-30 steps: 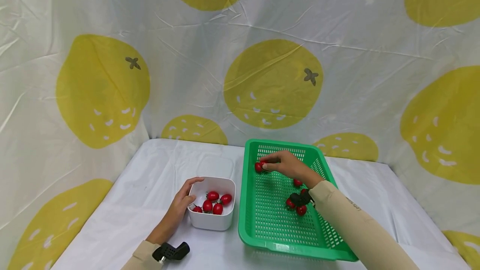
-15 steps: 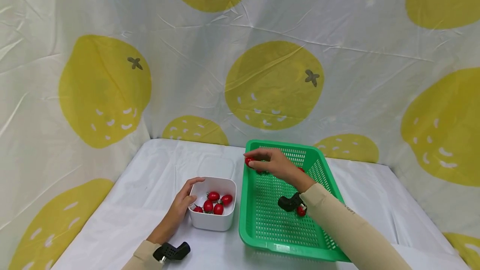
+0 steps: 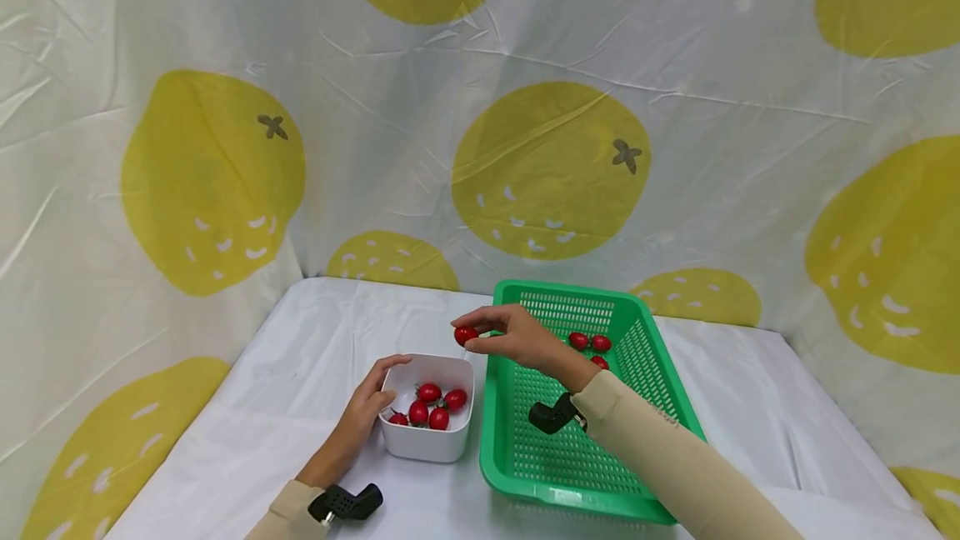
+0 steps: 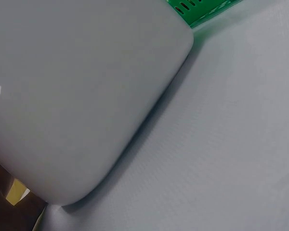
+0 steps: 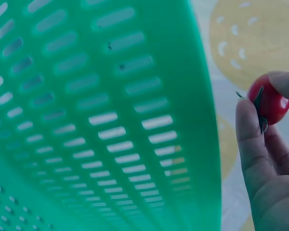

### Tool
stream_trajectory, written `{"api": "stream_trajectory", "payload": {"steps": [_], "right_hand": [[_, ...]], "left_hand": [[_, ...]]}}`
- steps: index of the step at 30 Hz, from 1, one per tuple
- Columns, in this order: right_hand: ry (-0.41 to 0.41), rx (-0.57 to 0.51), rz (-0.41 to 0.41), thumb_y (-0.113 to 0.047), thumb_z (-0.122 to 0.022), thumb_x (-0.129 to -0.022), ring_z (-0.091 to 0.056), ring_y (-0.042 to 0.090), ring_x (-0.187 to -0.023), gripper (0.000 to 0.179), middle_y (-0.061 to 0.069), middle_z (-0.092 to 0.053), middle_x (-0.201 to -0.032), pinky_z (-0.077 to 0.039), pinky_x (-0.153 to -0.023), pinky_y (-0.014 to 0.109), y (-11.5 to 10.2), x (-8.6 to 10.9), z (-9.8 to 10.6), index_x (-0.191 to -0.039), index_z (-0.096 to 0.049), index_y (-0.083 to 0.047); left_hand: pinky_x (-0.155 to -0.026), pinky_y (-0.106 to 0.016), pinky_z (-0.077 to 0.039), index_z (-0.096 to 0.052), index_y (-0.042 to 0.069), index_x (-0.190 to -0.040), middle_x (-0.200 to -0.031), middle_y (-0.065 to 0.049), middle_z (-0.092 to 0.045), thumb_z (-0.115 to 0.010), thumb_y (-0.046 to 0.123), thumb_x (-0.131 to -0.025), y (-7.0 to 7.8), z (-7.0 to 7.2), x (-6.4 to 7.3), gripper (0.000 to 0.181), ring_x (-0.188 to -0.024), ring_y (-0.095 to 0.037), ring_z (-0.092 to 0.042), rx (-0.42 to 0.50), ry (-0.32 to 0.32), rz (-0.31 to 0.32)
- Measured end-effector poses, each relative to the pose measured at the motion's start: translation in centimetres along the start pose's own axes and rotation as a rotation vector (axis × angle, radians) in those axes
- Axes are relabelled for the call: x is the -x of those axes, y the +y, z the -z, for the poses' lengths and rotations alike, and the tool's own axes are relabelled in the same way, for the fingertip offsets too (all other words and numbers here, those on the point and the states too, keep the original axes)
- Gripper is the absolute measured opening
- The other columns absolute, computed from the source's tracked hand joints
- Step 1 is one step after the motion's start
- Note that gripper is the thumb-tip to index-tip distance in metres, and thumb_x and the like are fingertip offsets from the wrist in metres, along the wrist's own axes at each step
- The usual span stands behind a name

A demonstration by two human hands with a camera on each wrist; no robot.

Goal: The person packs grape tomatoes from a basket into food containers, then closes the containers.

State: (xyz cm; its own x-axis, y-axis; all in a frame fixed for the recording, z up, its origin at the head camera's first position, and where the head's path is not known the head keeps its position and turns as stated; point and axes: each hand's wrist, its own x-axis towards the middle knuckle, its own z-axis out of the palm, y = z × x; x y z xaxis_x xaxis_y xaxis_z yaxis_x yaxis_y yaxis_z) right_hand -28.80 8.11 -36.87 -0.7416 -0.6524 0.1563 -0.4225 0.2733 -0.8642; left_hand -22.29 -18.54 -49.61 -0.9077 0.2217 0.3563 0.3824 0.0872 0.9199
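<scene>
Between the thumb and fingers of my right hand (image 3: 517, 340) is a cherry tomato (image 3: 464, 335), held in the air just left of the green basket's rim and above the white box's far right corner. The right wrist view shows this tomato (image 5: 278, 107) with its green stem, pinched at the fingertips. My left hand (image 3: 365, 407) grips the left side of the white square box (image 3: 423, 444), its thumb over the rim. Several cherry tomatoes (image 3: 418, 413) lie inside that box. In the left wrist view, the box's outer wall (image 4: 86, 96) fills much of the picture.
The green perforated basket (image 3: 498, 486) stands right of the box. A few cherry tomatoes (image 3: 578, 341) lie toward its far right; my right forearm hides part of it. A faint clear flat piece (image 3: 427, 333) lies behind the box. A lemon-print cloth (image 3: 375, 148) hangs behind the white-covered table.
My right hand has lifted a cherry tomato from the basket's far left and carried it left, over the rim, toward the box. The left hand and the box have stayed in place.
</scene>
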Motion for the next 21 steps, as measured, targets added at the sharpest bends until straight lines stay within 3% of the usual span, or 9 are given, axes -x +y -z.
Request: {"api": "stream_trajectory", "payload": {"steps": [12,21], "right_hand": [[-0.083,0.020,0.008,-0.015,-0.070,-0.088,-0.064,0.020,-0.101,0.037,0.006,-0.067,-0.114,-0.054,-0.086,0.030,0.0,-1.5,-2.6,-0.122,-0.064,-0.004],[-0.076,0.093,0.021,-0.016,-0.071,-0.087,-0.064,0.016,-0.100,0.036,0.003,-0.067,-0.114,-0.054,-0.085,0.027,0.2,-1.8,-3.4,-0.122,-0.065,-0.011]], "left_hand": [[-0.110,-0.067,0.000,-0.043,0.023,-0.140,-0.148,0.001,-0.036,-0.034,0.005,-0.091,0.4,0.1,0.0,0.053,-0.146,-0.028,-0.011,0.004,-0.004,0.051],[-0.110,-0.068,0.001,-0.043,0.024,-0.140,-0.148,0.002,-0.037,-0.035,0.007,-0.092,0.4,0.1,0.0,0.051,-0.146,-0.026,-0.012,-0.005,-0.011,0.058]]}}
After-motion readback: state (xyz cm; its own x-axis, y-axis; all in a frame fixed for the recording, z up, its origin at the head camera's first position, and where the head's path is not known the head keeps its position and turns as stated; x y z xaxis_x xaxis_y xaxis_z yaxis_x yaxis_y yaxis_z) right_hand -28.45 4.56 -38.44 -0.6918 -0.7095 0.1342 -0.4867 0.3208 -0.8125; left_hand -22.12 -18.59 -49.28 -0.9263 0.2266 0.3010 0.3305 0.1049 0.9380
